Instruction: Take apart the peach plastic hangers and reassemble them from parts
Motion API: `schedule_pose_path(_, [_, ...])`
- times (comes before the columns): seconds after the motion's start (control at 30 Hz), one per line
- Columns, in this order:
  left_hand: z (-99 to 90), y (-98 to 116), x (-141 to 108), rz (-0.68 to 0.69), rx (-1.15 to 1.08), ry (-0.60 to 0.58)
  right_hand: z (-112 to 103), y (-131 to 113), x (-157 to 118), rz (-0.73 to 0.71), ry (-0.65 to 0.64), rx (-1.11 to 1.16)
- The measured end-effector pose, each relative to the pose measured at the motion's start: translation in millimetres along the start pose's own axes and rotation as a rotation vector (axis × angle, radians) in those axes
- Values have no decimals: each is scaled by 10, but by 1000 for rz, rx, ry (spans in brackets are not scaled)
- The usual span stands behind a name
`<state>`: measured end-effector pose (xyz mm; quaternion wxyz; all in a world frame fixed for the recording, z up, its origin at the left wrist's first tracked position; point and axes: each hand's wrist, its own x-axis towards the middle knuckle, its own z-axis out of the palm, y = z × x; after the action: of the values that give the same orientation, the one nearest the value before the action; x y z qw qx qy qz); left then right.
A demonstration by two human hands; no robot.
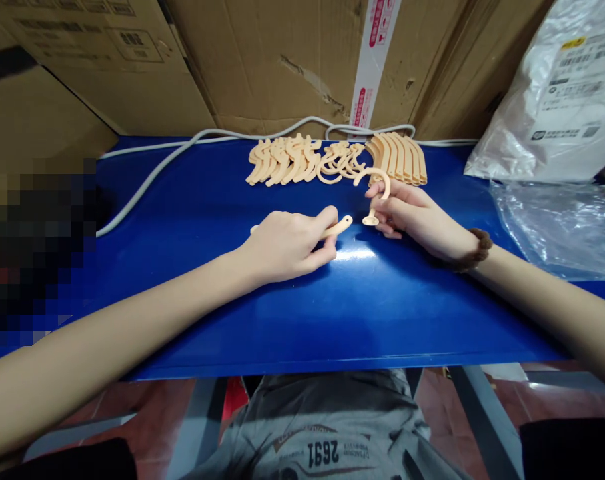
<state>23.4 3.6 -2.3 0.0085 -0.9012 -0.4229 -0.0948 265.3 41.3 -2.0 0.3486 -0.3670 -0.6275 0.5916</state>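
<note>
My left hand [295, 243] is closed round a cream plastic hanger arm [341, 227], whose rounded end with a small hole points right. Most of that arm is hidden by my fingers. In my right hand [407, 213] is a cream plastic hanger hook [382, 177], curve up and flat round base down, pinched by the stem. A small gap lies between the hook's base and the arm's end. Behind the hands on the blue table are a row of wavy hanger arms [285, 160], a pile of hooks [331, 179] and a row of curved hanger arms [397, 157].
Cardboard boxes [282, 67] stand along the back of the blue table [207, 320]. A white cable [157, 177] runs along the back and left. At the right are a white plastic parcel bag [537, 127] and clear plastic wrap [562, 227].
</note>
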Motion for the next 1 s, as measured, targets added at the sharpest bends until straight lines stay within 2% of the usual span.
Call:
schedule_pose_path(0.23, [-5, 19, 14, -10, 51, -70, 67, -6, -12, -14, 6, 33])
schedule_pose_path(0.7, [13, 36, 60, -38, 39, -60, 111, -17, 46, 56, -29, 148])
schedule_pose_path(1.0, [5, 53, 67, -45, 49, -72, 129, -51, 58, 87, 32, 189])
